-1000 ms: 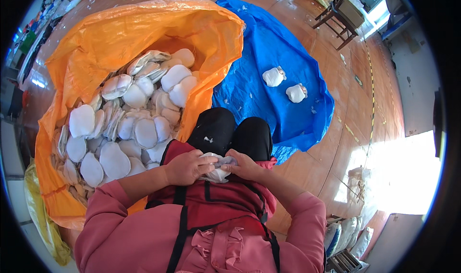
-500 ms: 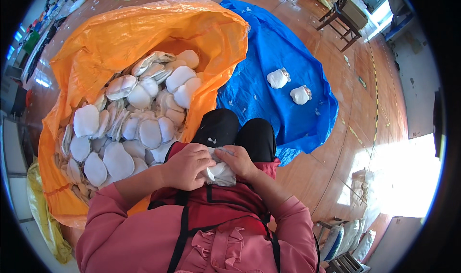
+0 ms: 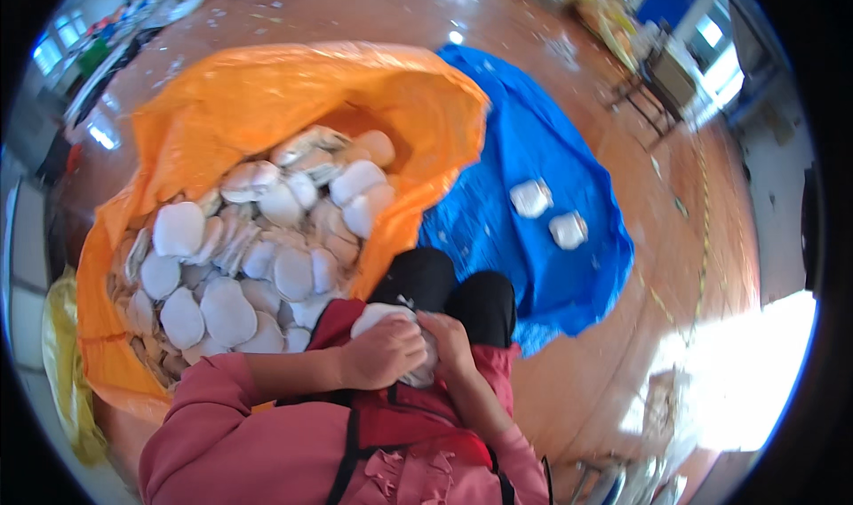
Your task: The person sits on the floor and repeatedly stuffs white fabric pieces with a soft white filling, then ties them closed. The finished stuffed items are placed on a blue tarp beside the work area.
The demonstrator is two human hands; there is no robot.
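Over my lap, my left hand (image 3: 384,354) and my right hand (image 3: 450,343) are both closed on one soft white cloth piece (image 3: 373,314). Part of it rises past the left knuckles and part hangs below between the hands; the fingers hide its middle, and motion blurs it. To the left, a large open orange sack (image 3: 195,87) holds a heap of flat, rounded white and beige pads (image 3: 228,311). Two small white bundles, a nearer one (image 3: 569,230) and a farther one (image 3: 531,198), lie on a blue sheet (image 3: 498,132) beyond my right knee.
A wooden chair (image 3: 644,101) stands far right near a yellow-and-black floor line (image 3: 705,230). A yellow bag (image 3: 67,372) lies beside the orange sack at the left. Scraps dot the reddish floor (image 3: 569,363), and bright light falls at the right.
The whole view has shifted, so sack and sheet sit lower. My left hand has curled into a tighter grip, and the white cloth now shows above it. Both bundles stay on the sheet.
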